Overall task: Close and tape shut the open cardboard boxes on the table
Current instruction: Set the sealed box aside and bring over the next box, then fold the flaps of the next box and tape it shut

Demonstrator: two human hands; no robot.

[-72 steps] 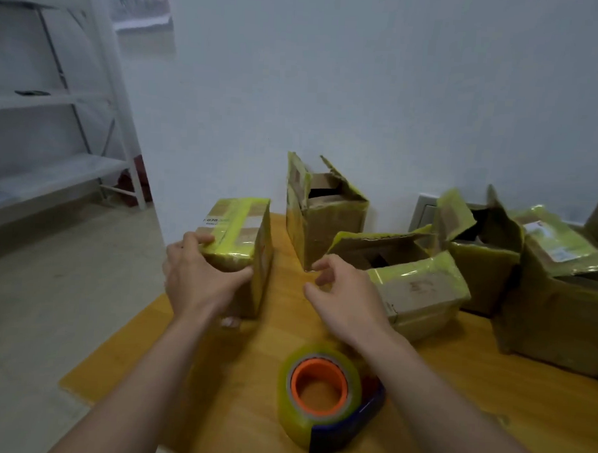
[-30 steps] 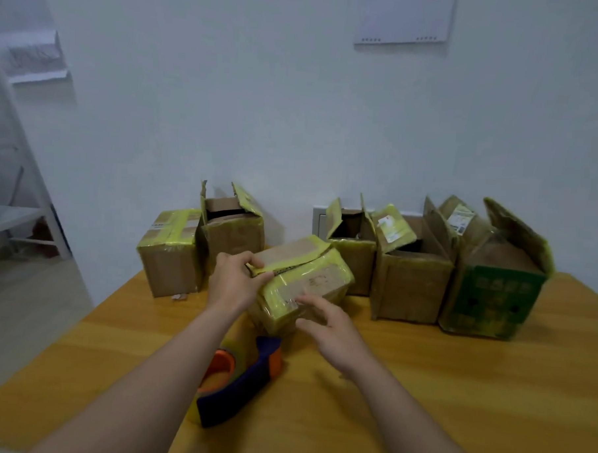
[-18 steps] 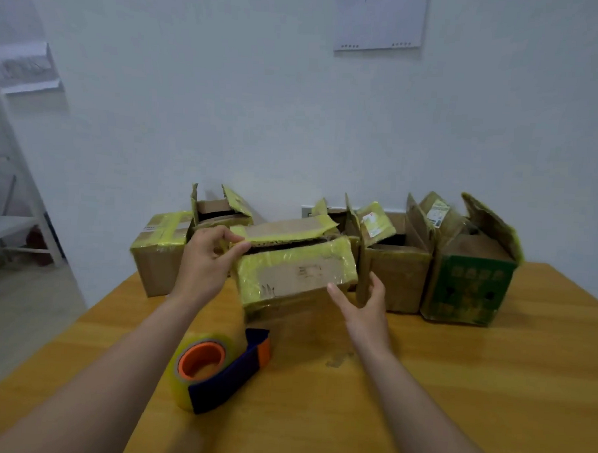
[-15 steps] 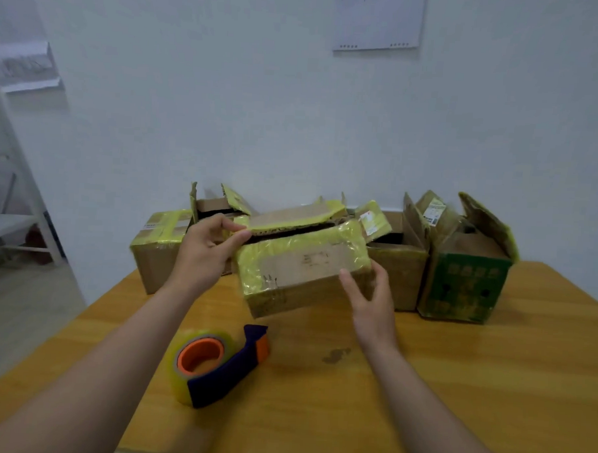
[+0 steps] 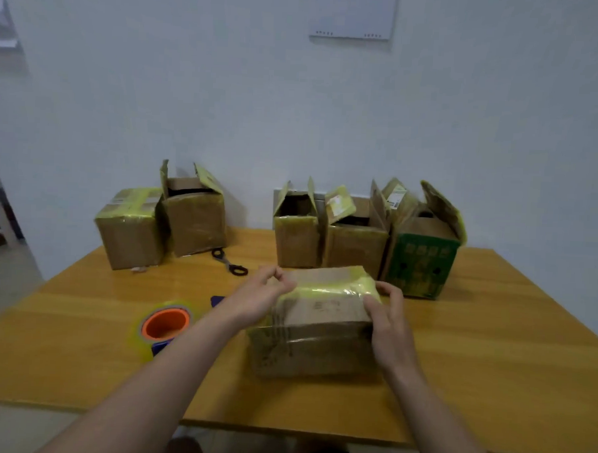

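Observation:
A wide cardboard box [image 5: 315,324] wrapped in yellowish tape sits on the wooden table [image 5: 490,354] right in front of me, its top flaps down. My left hand [image 5: 258,296] rests at its top left corner with fingertips pinched together. My right hand [image 5: 387,319] grips its right end. A tape dispenser [image 5: 165,325] with an orange core and blue handle lies to the left of the box. Along the wall stand one taped box [image 5: 131,227] and several open ones: a brown box [image 5: 193,215], another brown box [image 5: 297,231], a third brown box [image 5: 357,242] and a green printed box [image 5: 422,262].
Black-handled scissors [image 5: 229,266] lie on the table between the left pair of boxes and the box in front of me. A white wall runs behind the row. The table's near edge [image 5: 282,427] is close to my body.
The box came out of the row, was lifted toward me and now rests on the table near the front edge. Its upper flap has gone down. The scissors are now uncovered.

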